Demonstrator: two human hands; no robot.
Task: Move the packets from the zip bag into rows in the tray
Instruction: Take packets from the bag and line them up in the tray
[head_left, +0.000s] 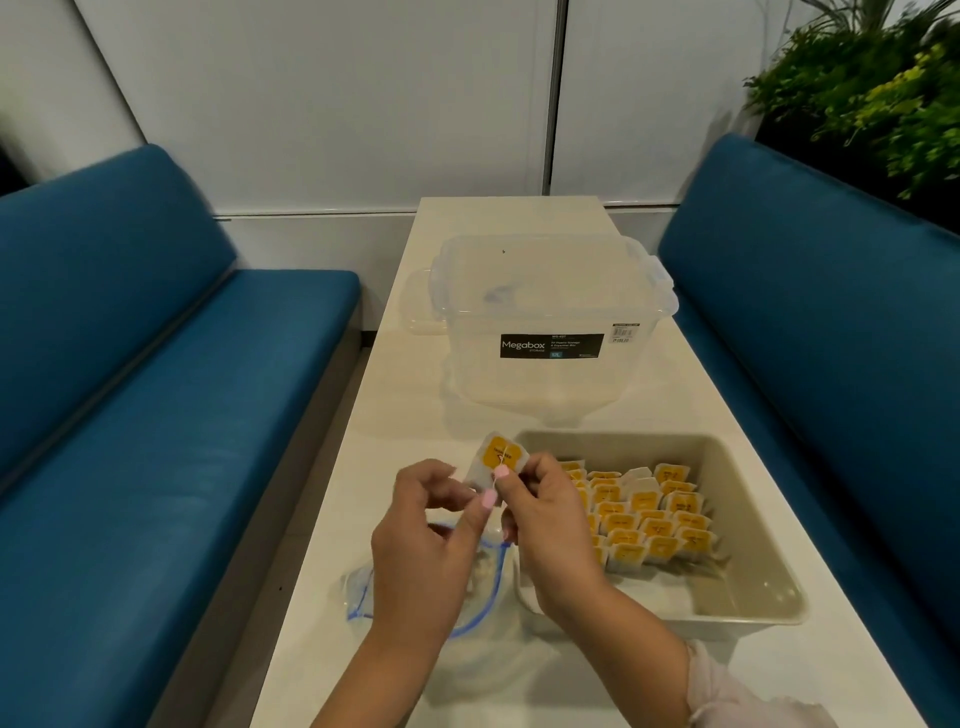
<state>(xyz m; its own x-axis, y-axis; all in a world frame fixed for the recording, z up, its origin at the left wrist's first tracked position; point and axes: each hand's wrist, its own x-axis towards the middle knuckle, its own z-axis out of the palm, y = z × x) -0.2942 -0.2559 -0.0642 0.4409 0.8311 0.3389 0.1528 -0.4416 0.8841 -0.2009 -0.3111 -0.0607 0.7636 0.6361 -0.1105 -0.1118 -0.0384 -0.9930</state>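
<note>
Yellow-labelled packet (497, 460) was pinched between both hands, left hand (423, 540) and right hand (545, 525), probably squaring it; tray (748, 525) lay just right, zip bag (363, 592) beneath them.

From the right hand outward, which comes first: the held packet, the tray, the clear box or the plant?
From the right hand:
1. Packet, pinched in its fingers.
2. Tray, just to its right.
3. Clear box, farther up the table.
4. Plant, far right corner.

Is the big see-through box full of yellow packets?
No, the clear box looks empty; the packets sit in the tray.
</note>
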